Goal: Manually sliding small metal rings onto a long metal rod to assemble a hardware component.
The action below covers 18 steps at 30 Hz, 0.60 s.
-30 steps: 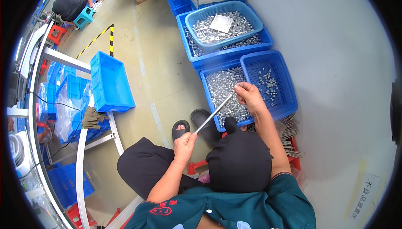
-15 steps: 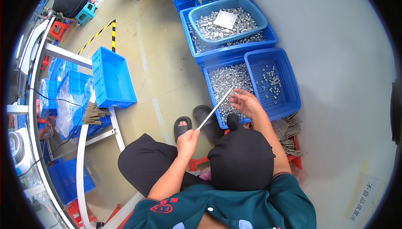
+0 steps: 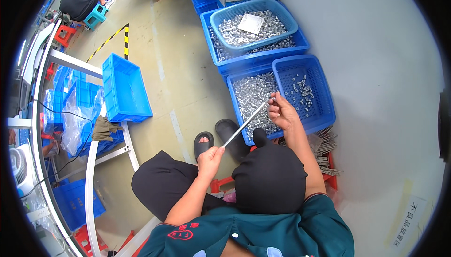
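A thin straight metal rod (image 3: 245, 124) slants up and to the right across my lap. My left hand (image 3: 210, 162) is closed on its near end, the thumb lying along it. At the far end, my right hand (image 3: 283, 111) pinches with thumb and forefinger. Something small and silvery shows at those fingertips, too small to name. Below the right hand is a blue bin (image 3: 231, 94) full of small metal fittings (image 3: 253, 90). Beside it, a blue slotted basket (image 3: 324, 85) holds a loose scatter of similar fittings (image 3: 302, 90).
Behind stands a larger blue bin (image 3: 300, 50) with a light-blue basket (image 3: 221, 36) of fittings and a paper slip. Thin metal rods (image 3: 326, 151) lie in a bundle by my right knee. To the left are a blue crate (image 3: 126, 87) and white frame (image 3: 90, 186). A person (image 3: 80, 0) sits far off.
My right hand has moved slightly up and right, and its fingers have closed at the rod's far end. The left hand keeps its grip on the near end.
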{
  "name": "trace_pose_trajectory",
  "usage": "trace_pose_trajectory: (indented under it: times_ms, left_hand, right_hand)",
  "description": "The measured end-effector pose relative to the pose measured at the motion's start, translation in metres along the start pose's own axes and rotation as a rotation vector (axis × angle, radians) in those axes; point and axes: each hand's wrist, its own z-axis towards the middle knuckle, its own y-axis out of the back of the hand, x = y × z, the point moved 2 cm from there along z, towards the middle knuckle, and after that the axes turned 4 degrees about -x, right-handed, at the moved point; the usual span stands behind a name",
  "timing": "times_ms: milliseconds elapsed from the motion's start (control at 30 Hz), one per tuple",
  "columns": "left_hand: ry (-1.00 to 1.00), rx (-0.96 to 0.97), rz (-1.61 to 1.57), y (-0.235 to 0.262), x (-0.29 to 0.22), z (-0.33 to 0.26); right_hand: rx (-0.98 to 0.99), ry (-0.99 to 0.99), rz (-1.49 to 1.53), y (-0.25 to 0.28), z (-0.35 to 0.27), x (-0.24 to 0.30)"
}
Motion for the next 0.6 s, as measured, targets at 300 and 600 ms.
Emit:
trace_pose_trajectory:
  times_ms: [300, 600]
  left_hand:
    - [-0.067, -0.03, 0.067, 0.001, -0.007, 0.0]
    - [-0.1, -0.048, 0.122, 0.007, -0.014, -0.001]
  right_hand:
    - [0.115, -0.034, -0.061, -0.009, -0.004, 0.006]
    - [-0.057, 0.261, -0.82, -0.046, -0.028, 0.025]
